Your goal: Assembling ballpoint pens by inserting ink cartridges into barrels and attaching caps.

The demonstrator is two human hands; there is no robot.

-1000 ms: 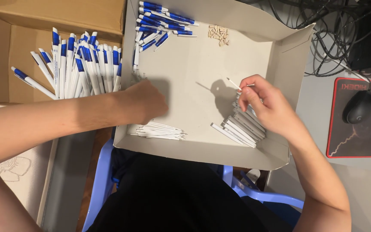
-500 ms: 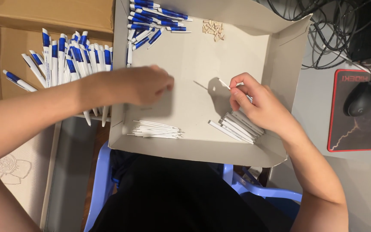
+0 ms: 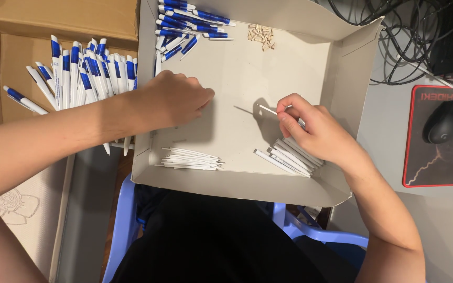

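Closest to the person, along the near wall of the shallow grey cardboard tray point(image 3: 247, 189), lie two small heaps: a bundle of thin white refills point(image 3: 191, 159) on the left and a stack of white pen barrels point(image 3: 288, 157) on the right, well apart from each other. The right hand point(image 3: 313, 128) hovers just above that stack, its fingers curled in and pinching a thin white refill point(image 3: 266, 109) whose tip sticks out to the left over the bare tray floor; something pale also shows between the fingers, though I cannot tell what. The left hand point(image 3: 176, 98) reaches in over the tray's left wall, loosely closed with knuckles up, fingertips pointing toward the middle of the tray; whether it holds anything I cannot tell. Farther back, in the tray's far left corner, sits a heap of blue-and-white pens point(image 3: 184, 21), and just to its right a little pile of tan tips point(image 3: 261, 36). Off to the left, outside the tray, a brown cardboard box point(image 3: 53, 23) holds a row of finished blue-and-white pens point(image 3: 85, 73). To the right, on the grey desk, a black mouse point(image 3: 443, 121) rests on a dark mat with a red edge point(image 3: 441, 139), with tangled black cables point(image 3: 405, 36) beyond it.
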